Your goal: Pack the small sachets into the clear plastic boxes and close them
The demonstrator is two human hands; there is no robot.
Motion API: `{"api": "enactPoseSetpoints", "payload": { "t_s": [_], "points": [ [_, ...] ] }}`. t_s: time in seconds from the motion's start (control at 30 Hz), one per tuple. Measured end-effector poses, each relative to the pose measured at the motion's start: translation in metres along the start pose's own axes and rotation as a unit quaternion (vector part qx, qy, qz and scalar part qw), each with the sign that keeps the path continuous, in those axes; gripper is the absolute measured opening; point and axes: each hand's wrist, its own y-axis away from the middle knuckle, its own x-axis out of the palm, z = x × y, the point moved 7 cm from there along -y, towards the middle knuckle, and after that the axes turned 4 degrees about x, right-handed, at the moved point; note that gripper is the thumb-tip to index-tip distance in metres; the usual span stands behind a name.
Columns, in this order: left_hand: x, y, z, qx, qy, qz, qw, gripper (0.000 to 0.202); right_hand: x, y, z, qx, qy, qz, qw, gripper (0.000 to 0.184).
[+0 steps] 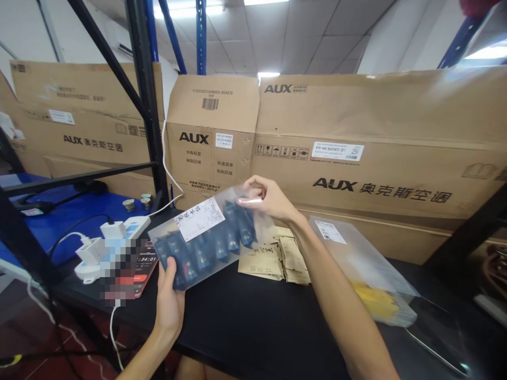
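Observation:
A frosted plastic bag with a white printed label hangs tilted between my hands above the black table. Several dark blue packets show through it in a row. My left hand grips its lower left corner, thumb on the front. At the upper right end, my right hand pinches the bag's edge with thumb and fingers. Behind and below my right wrist lie several tan paper packets with dark writing. Farther right rests a second frosted bag, labelled, with something yellow in its lower end.
A white power strip with plugged-in chargers and a phone lie at the left, cables trailing off the edge. Large cardboard boxes stand behind the black table. A black shelf post rises at the left.

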Motion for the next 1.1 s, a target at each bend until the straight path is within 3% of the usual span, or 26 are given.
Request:
{"api": "enactPoseSetpoints", "payload": {
  "t_s": [0.13, 0.23, 0.37, 0.43, 0.53, 0.6, 0.67, 0.73, 0.8, 0.87, 1.0, 1.1],
  "points": [
    [0.001, -0.005, 0.001, -0.032, 0.060, -0.011, 0.998, 0.040, -0.001, 0.004, 0.015, -0.024, -0.070, 0.031, 0.997, 0.049],
    [0.001, -0.005, -0.001, -0.031, 0.072, -0.004, 0.997, 0.043, 0.000, 0.009, 0.031, -0.064, -0.036, 0.040, 0.996, 0.050],
    [0.007, 0.000, 0.006, -0.042, 0.010, 0.065, 0.997, 0.067, 0.007, 0.022, 0.057, -0.118, 0.019, 0.045, 0.992, 0.060],
    [0.009, 0.000, 0.008, -0.037, -0.025, 0.100, 0.994, 0.076, 0.008, 0.028, 0.065, -0.124, 0.012, 0.053, 0.991, 0.056],
    [0.005, -0.010, -0.003, 0.026, -0.068, 0.110, 0.991, 0.081, 0.007, 0.034, 0.067, -0.108, 0.019, 0.058, 0.992, 0.049],
    [0.001, -0.018, -0.021, 0.108, -0.102, 0.103, 0.983, 0.089, 0.005, 0.035, 0.064, -0.090, 0.023, 0.052, 0.994, 0.057],
    [0.003, -0.020, -0.047, 0.213, -0.136, 0.116, 0.961, 0.090, 0.007, 0.034, 0.062, -0.085, 0.025, 0.055, 0.995, 0.069],
    [0.014, -0.013, -0.073, 0.302, -0.178, 0.155, 0.924, 0.069, 0.017, 0.034, 0.064, -0.090, 0.036, 0.091, 0.991, 0.075],
    [0.031, -0.003, -0.095, 0.357, -0.205, 0.205, 0.888, 0.050, 0.029, 0.036, 0.069, -0.097, 0.056, 0.133, 0.985, 0.069],
    [0.050, 0.006, -0.114, 0.393, -0.222, 0.245, 0.858, 0.049, 0.038, 0.041, 0.076, -0.103, 0.073, 0.155, 0.980, 0.063],
    [0.091, 0.015, -0.127, 0.439, -0.309, 0.346, 0.770, 0.053, 0.045, 0.051, 0.088, -0.105, 0.075, 0.174, 0.976, 0.066],
    [0.105, 0.011, -0.127, 0.466, -0.346, 0.386, 0.717, 0.065, 0.043, 0.055, 0.089, -0.102, 0.074, 0.187, 0.974, 0.069]
  ]
}}
